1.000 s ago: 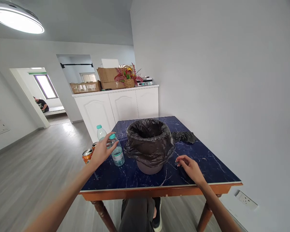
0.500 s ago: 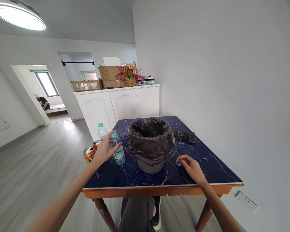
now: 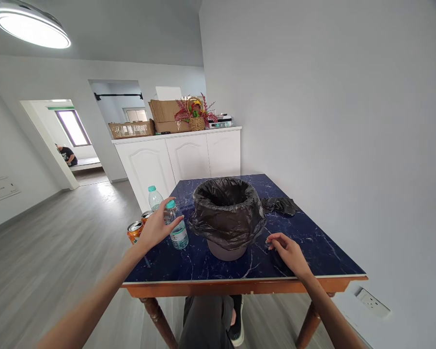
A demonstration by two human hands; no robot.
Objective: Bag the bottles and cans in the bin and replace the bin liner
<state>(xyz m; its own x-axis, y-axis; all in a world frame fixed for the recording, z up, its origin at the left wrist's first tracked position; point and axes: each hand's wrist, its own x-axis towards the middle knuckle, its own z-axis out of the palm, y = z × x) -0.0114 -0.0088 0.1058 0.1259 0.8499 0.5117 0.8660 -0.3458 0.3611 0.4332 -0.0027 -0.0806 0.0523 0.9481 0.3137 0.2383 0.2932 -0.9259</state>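
Curling loosely over the near right of the table (image 3: 330, 261), the right hand (image 3: 288, 253) has thumb and fingertips close together; cannot tell whether they meet. Left hand (image 3: 154, 231): thumb and fingers spread apart in a C, the upper part of the front bottle (image 3: 179, 237) visible between them; contact cannot be told. Front can (image 3: 134, 235) and rear can (image 3: 146, 215), both orange, stand to that hand's left, partly hidden by it. Rear bottle (image 3: 154, 198) stands behind the hand. Bin (image 3: 227, 254), wearing a black liner (image 3: 232, 225), blocks the middle of the table. Crumpled black plastic (image 3: 281, 206) lies beyond it, to the right.

Front bottle: upright, left of the bin; transparent, teal cap, pale label low on the body.

Edges: brown wooden rim along the front; dark blue, white-veined top runs from the rim to the bin's base and out past the right hand. Gap between front bottle and liner is narrow. Grey floor (image 3: 94, 237) stretches off the left side; plain wall (image 3: 312, 121) rises along the right. Far end: white cabinet (image 3: 189, 162) bearing cardboard boxes (image 3: 131, 129) and a flower basket (image 3: 196, 124).
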